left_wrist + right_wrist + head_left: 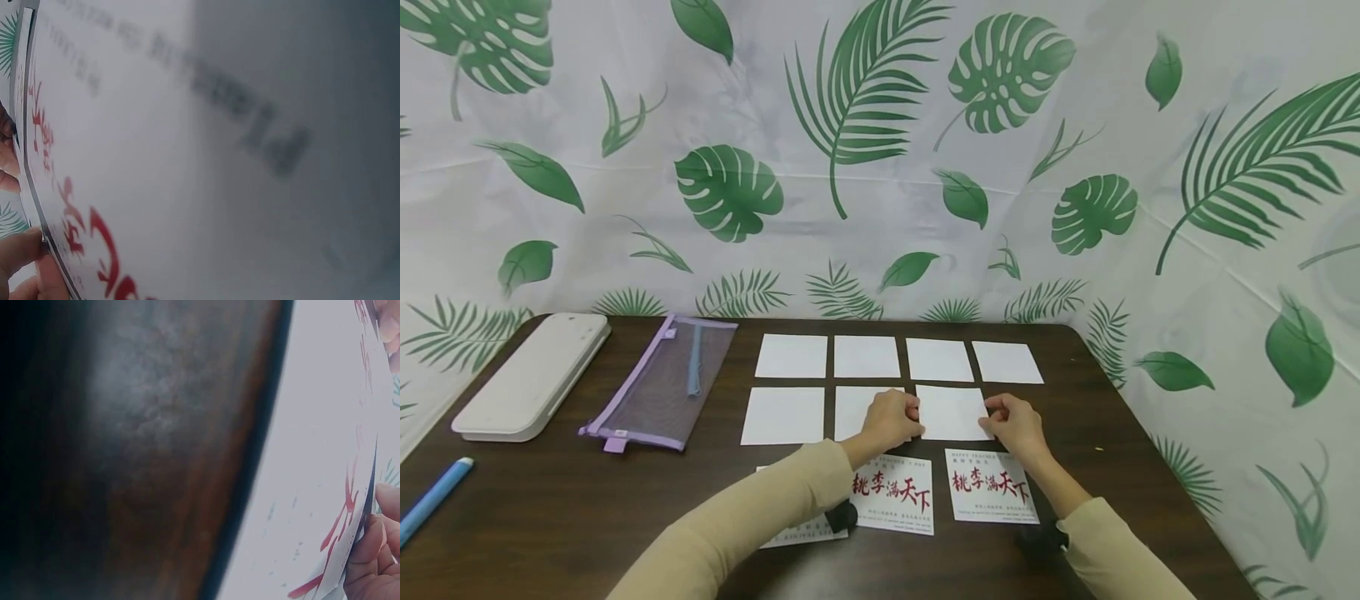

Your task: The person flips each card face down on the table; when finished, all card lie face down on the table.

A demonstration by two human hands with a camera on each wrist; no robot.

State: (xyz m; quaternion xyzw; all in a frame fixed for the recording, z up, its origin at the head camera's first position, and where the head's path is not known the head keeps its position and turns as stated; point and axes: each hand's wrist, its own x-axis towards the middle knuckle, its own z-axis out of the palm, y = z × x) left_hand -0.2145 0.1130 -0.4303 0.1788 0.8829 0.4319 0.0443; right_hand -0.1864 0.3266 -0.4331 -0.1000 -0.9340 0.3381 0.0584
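Observation:
Several blank white cards (792, 356) lie in two rows on the dark table (587, 508). Both hands hold one white card (951, 412) in the second row. My left hand (912, 414) pinches its left edge and my right hand (992, 412) pinches its right edge. Two cards printed with red calligraphy (992, 486) lie face up just in front of the wrists, one under each. The left wrist view shows fingertips (22, 253) at the edge of a red-printed card (187, 156), very close and blurred. In the right wrist view, fingertips (375, 550) touch a card's edge beside the table.
A flat white case (531, 375) lies at the back left. Beside it is a purple mesh pouch (658, 383) with a blue pen inside. Another blue pen (433, 496) lies at the left edge. A leaf-print curtain (880, 167) surrounds the table.

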